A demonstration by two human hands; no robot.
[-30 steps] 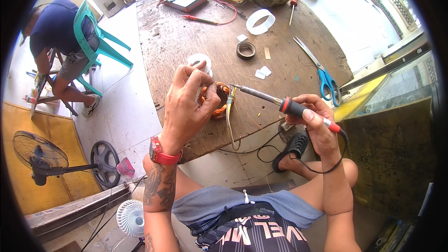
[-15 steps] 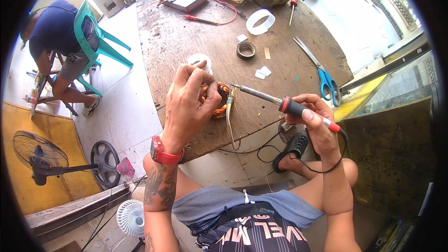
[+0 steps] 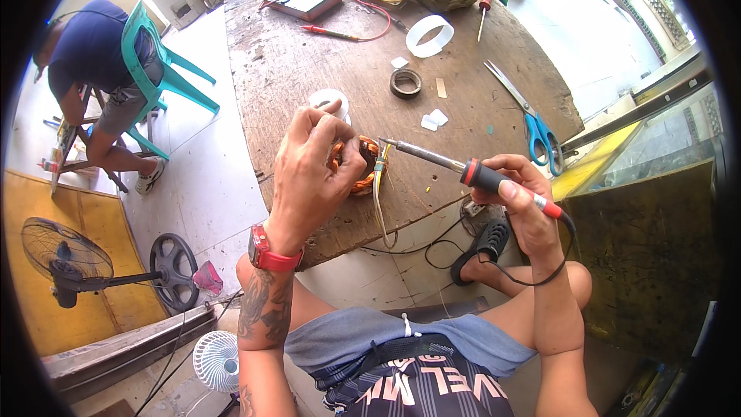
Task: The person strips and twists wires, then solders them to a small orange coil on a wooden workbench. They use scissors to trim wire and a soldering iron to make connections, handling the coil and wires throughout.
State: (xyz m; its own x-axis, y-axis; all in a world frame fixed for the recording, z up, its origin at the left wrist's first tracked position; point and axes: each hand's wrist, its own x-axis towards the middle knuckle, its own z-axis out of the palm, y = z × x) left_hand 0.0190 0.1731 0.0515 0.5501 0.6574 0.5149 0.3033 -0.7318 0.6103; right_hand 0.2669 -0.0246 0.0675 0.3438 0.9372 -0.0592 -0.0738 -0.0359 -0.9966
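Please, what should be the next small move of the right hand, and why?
Perhaps ease the tip of the soldering iron lightly against the wires at the orange coil: the right hand has it aimed there, the left hand is at the coil, and whether the tip touches cannot be told.

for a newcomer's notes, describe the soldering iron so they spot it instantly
Find the worn brown wooden table, then the person's right hand by its near right edge. It holds the slim soldering iron with a red and black handle, metal tip pointing left toward the orange ring-shaped coil. Unlike the red-handled screwdriver farther back, it trails a black cable.
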